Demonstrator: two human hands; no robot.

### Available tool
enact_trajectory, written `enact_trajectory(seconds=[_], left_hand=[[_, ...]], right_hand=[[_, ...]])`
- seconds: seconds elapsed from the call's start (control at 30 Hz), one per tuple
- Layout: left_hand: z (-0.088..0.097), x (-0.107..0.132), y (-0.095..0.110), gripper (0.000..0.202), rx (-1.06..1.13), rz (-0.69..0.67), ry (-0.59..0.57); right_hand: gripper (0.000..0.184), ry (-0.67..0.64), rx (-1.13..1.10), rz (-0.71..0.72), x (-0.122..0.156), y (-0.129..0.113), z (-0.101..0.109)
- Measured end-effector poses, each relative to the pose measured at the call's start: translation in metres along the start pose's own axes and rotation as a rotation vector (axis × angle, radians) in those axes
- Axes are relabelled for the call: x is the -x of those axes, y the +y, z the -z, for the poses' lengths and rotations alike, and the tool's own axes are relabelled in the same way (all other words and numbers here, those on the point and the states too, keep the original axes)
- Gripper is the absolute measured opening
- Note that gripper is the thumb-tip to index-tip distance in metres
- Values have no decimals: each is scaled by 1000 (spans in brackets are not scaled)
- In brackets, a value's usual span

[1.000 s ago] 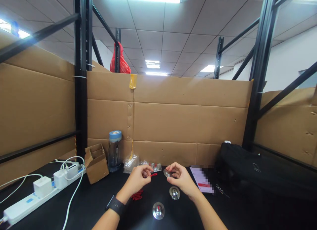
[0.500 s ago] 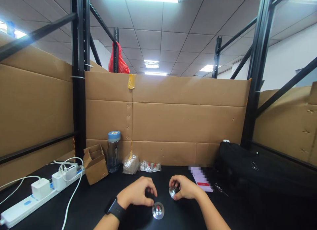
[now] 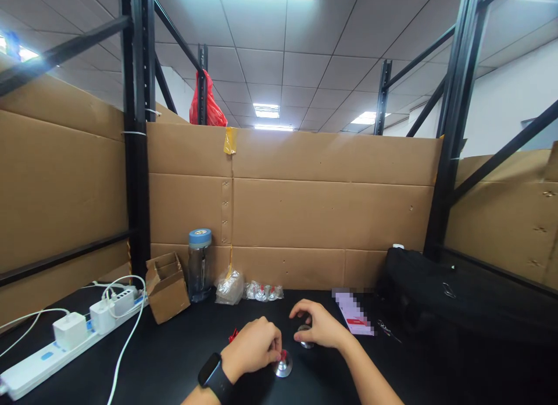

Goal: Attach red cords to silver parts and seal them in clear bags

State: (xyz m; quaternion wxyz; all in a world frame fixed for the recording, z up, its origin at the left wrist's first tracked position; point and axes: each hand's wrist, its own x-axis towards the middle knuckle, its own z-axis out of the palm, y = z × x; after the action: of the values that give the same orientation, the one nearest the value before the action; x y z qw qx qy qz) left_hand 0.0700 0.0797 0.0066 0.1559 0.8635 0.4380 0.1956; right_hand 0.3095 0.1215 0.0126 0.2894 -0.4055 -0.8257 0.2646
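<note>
My left hand point(image 3: 257, 348), with a black smartwatch point(image 3: 213, 375) on its wrist, pinches the red top of a small, shiny clear-and-silver suction cup point(image 3: 283, 367) on the black table. To the right, my right hand point(image 3: 320, 325) arches over a second silver round piece point(image 3: 307, 337) of similar look. Its fingers are apart, with the thumb in front of the piece and partly covering it. Beyond my left hand lies a small red piece point(image 3: 233, 335), partly hidden by that hand; its kind cannot be made out.
Along the back cardboard wall point(image 3: 283, 213) stand an open carton point(image 3: 168, 294), a blue-lidded bottle point(image 3: 200, 268) and clear plastic packets point(image 3: 229, 287). A white power strip point(image 3: 47, 358) with cables lies left. On the right are a purple-white card point(image 3: 355, 318) and a black bag point(image 3: 422, 300).
My left hand has moved right and closed on the suction cup's red top. My right hand's fingers have lifted and spread from the silver piece. The small red piece has come into view.
</note>
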Motion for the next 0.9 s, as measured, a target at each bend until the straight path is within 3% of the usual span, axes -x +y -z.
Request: enact_trajectory(seconds=[0.1,0.23,0.43,0.53,0.73,0.9], left_hand=[[4,0,0,10,10,-45,26],[1,-1,-4,14,39,-80,-45],[12,3,-11,12,-43,-19,-42],[21,6,-18,14,-50,21,-25],[28,7,-26,17,16,13,-13],[26,2,-11,24,279,-49,59]], right_hand=[[47,-103,-141,51,0,-15,-5],[55,-241,-62,81,0,-18,-17],[26,-262,-58,63,1,-11,-39],[20,-278,-69,99,2,-17,-43],[13,-96,-219,78,-2,-33,-42],[28,72,-567,29,-9,-34,-41]])
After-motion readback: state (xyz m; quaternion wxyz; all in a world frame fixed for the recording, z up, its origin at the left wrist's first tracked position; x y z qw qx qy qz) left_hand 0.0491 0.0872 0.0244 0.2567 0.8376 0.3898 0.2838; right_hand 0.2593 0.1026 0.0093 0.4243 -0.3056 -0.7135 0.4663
